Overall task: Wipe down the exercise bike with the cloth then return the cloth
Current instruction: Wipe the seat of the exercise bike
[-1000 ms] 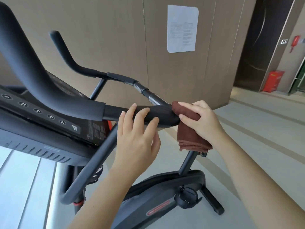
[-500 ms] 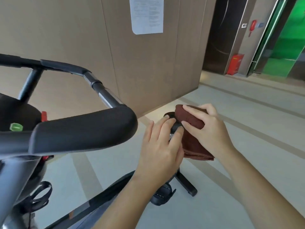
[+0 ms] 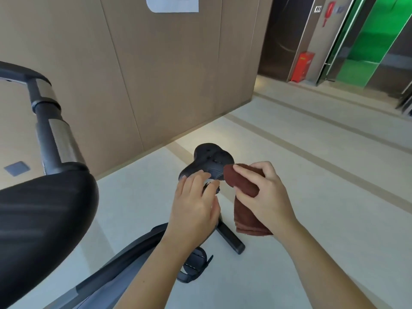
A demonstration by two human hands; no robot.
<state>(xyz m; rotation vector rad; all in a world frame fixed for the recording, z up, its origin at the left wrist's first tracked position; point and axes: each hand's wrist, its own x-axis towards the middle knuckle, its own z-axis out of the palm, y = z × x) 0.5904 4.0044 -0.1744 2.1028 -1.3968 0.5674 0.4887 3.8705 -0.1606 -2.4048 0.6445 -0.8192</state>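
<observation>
The black saddle (image 3: pixel 211 160) of the exercise bike sits in the middle of the view. My right hand (image 3: pixel 265 192) grips a folded brown cloth (image 3: pixel 243 197), whose top corner touches the saddle's right edge while the rest hangs down. Just below the saddle's near edge, my left hand (image 3: pixel 196 201) hovers with relaxed fingers and holds nothing. A thick black handlebar grip (image 3: pixel 44 215) fills the left foreground, and its bar (image 3: pixel 51 130) with silver bands rises behind it.
The bike frame (image 3: pixel 124 253), a strapped pedal (image 3: pixel 194 266) and the rear foot bar (image 3: pixel 229 237) lie below my hands on the pale floor. A wooden panel wall (image 3: pixel 167 74) stands behind. A red box (image 3: pixel 303 66) and green glass door (image 3: pixel 367 41) are far right.
My view swung right from the handlebars to the saddle. Both hands left the handlebar grip and dropped to the saddle, the right one still carrying the cloth.
</observation>
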